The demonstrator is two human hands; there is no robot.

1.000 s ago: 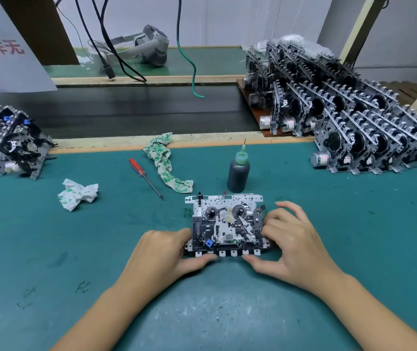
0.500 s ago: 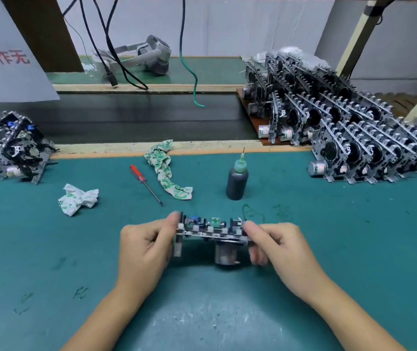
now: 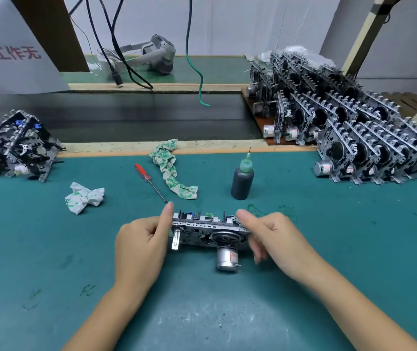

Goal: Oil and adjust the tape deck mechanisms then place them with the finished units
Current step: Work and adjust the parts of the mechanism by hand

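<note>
A tape deck mechanism (image 3: 208, 233) is held above the green mat, tipped up so its underside faces me, with the flywheel and silver motor showing. My left hand (image 3: 141, 245) grips its left end, thumb up along the edge. My right hand (image 3: 275, 235) grips its right end, thumb on the top edge, fingers curled behind. A dark oil bottle (image 3: 242, 179) with a green needle cap stands just behind. A red-handled screwdriver (image 3: 149, 181) lies to the left of it.
Rows of upright mechanisms (image 3: 354, 133) fill the right side. A smaller pile of mechanisms (image 3: 12, 145) sits at the far left. A crumpled tissue (image 3: 84, 197) and a printed cloth (image 3: 170, 171) lie on the mat (image 3: 354, 236). A black conveyor belt (image 3: 139, 117) runs behind.
The mechanism lay flat on the mat face up. Both hands lifted it and have tipped it so its underside and motor now face me.
</note>
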